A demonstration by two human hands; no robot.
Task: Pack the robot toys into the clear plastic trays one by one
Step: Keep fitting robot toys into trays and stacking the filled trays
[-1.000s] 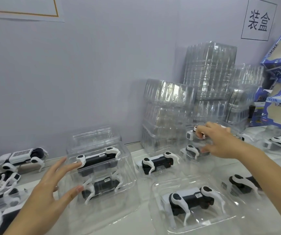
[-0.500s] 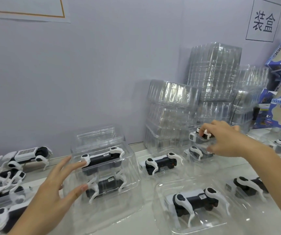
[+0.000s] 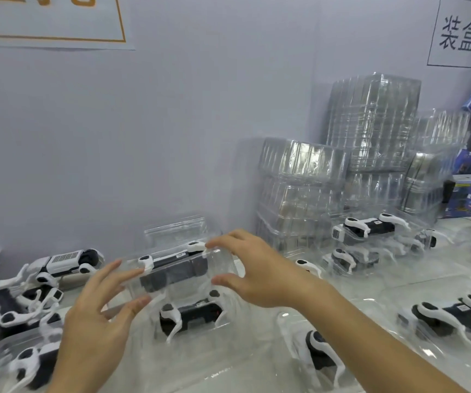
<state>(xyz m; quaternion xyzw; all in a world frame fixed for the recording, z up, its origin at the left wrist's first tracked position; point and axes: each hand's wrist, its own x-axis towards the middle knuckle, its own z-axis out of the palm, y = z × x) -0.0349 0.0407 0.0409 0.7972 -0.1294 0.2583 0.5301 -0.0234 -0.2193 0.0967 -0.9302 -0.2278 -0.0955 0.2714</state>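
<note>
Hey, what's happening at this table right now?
A person is packing robot toys into clear trays. Both hands, left hand and right hand, hold the ends of a packed tray that sits on top of another packed tray. Loose toys wait at the left, filled trays lie to the right, and a stack of empty trays stands against the wall.
</note>
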